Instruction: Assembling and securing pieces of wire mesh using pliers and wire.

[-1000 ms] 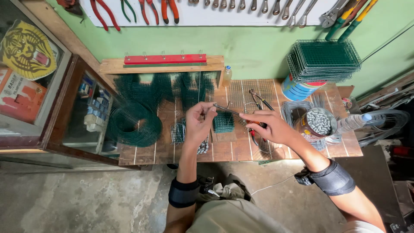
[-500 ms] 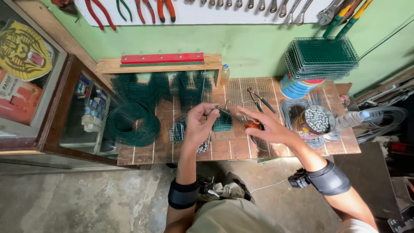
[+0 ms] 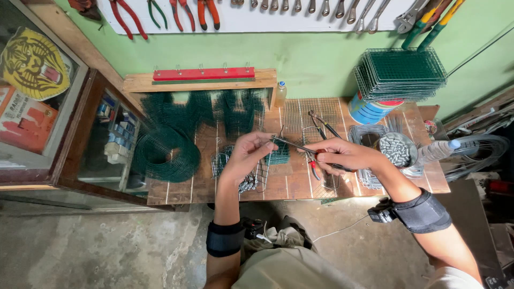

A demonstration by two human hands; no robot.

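Note:
My right hand [image 3: 342,156] grips pliers [image 3: 300,147] with red and black handles, their thin jaws pointing left toward my left hand. My left hand [image 3: 247,156] pinches a small piece of wire or mesh at the jaw tips, above the wooden workbench [image 3: 176,190]. A small folded piece of green wire mesh [image 3: 279,155] lies on the bench just beneath the two hands. Both wrists wear dark bands.
A roll of green wire mesh [image 3: 165,152] lies at the left, green mesh pieces [image 3: 225,109] stand behind. A stack of mesh panels [image 3: 400,72] rests on a blue tub at right, beside a bowl of metal clips [image 3: 395,149]. Spare pliers [image 3: 321,124] lie on the bench. Tools hang above.
My hands have stayed together over the bench; the right hand with the pliers has shifted slightly toward the left hand's fingertips.

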